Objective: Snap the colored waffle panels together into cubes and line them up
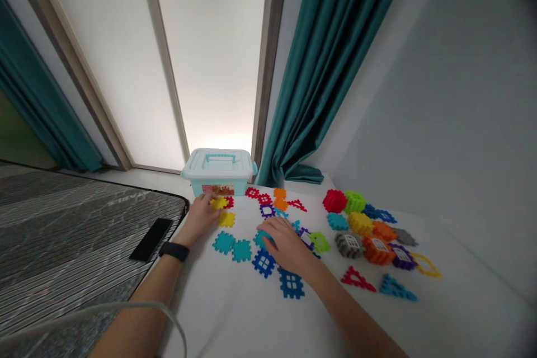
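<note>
The left hand (pixel 200 215), near the upper left of the pile, has its fingers narrowed onto a yellow waffle-block piece (pixel 218 202). A second yellow piece (pixel 226 219) lies just below it. The right hand (pixel 286 244) sits palm down at centre, fingers resting against a teal block piece (pixel 262 239); whether it grips, I cannot tell. Loose flat pieces in blue, teal, red and purple surround both hands on the white desk (pixel 218 324). Assembled block shapes (pixel 361 229) stand toward the right. A lidded plastic storage box (pixel 218 171) sits beyond, at top centre.
</note>
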Motion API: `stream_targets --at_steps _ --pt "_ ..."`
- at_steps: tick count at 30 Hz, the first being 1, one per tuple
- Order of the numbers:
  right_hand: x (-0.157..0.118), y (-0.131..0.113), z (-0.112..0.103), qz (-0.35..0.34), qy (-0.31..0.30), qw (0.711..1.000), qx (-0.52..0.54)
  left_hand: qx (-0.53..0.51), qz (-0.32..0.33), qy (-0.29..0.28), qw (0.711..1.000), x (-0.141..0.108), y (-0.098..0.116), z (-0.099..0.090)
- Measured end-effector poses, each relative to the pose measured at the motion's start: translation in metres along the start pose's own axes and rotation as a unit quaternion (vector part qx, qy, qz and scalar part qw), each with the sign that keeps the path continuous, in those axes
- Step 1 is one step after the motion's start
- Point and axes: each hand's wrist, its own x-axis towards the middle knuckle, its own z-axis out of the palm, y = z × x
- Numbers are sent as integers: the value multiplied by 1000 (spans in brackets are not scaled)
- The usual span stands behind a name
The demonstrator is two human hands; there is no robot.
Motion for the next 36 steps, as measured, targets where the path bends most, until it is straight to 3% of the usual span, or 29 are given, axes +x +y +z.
stream_targets --at_steps 8,16,22,36 --pt "-37 4 -2 54 73 996 9 -36 164 28 985 -18 44 24" --pt "-51 13 12 123 165 975 81 -87 316 -7 945 -47 91 43" --pt "-56 16 9 133 132 980 69 -103 337 -30 936 -54 105 42" --pt "-59 17 1 119 107 985 62 -101 367 -80 921 -58 108 44"
